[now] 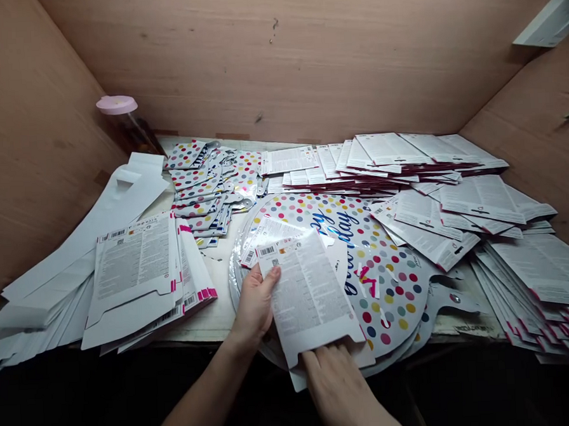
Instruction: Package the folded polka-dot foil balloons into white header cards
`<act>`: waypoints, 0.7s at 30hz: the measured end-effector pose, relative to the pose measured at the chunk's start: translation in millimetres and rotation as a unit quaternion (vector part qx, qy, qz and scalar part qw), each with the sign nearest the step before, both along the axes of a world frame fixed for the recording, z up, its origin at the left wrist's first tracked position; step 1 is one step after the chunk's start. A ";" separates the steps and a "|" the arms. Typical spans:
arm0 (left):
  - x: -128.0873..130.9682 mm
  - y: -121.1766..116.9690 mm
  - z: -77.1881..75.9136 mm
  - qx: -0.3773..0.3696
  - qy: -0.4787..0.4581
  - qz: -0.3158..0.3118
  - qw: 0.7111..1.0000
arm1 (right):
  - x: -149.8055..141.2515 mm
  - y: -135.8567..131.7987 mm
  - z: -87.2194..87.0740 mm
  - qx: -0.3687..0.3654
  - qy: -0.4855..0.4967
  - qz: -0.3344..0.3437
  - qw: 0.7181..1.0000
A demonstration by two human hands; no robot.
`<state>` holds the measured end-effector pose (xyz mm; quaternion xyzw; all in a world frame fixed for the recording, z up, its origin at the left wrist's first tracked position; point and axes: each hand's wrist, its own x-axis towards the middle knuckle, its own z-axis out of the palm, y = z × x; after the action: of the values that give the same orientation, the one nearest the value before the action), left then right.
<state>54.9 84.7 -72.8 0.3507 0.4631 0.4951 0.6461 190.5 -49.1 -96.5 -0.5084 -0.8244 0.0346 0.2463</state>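
Observation:
A flat printed card envelope (312, 294) is held at a slant above the table, its open end toward me. My left hand (256, 297) is closed on its upper left edge, thumb on the printed face. The bent fingers of my right hand (336, 382) reach into the open end; their tips are hidden, as is anything in them. Underneath lies a stack of round dotted foil balloons (389, 309) with blue birthday lettering. Pink and white scraps (368, 282) rest on the top balloon. Another printed envelope (278, 229) lies partly under the held one.
Folded dotted foil balloons (197, 192) are piled at the back left. Printed envelopes (134, 265) and white paper strips (86, 249) lie to the left. Stacked envelopes (484, 199) spread along the back and right. A jar with a pink lid (117, 106) stands by the cardboard wall (276, 61).

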 end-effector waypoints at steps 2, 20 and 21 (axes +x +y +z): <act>-2.7 6.3 -4.4 0.021 0.024 0.029 0.999 | 9.7 -11.9 12.9 0.008 0.016 0.054 0.998; -24.6 -45.9 -30.5 0.479 0.587 -0.283 0.587 | 77.0 27.4 -5.2 -0.072 0.188 -0.081 0.976; -24.4 -46.0 -30.6 0.480 0.589 -0.282 0.587 | 78.4 27.9 -5.3 -0.075 0.185 -0.075 0.977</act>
<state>30.5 38.7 -103.4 0.9375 0.3156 0.1242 0.0776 268.9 -21.3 -101.8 -0.5704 -0.7194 0.1710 0.3574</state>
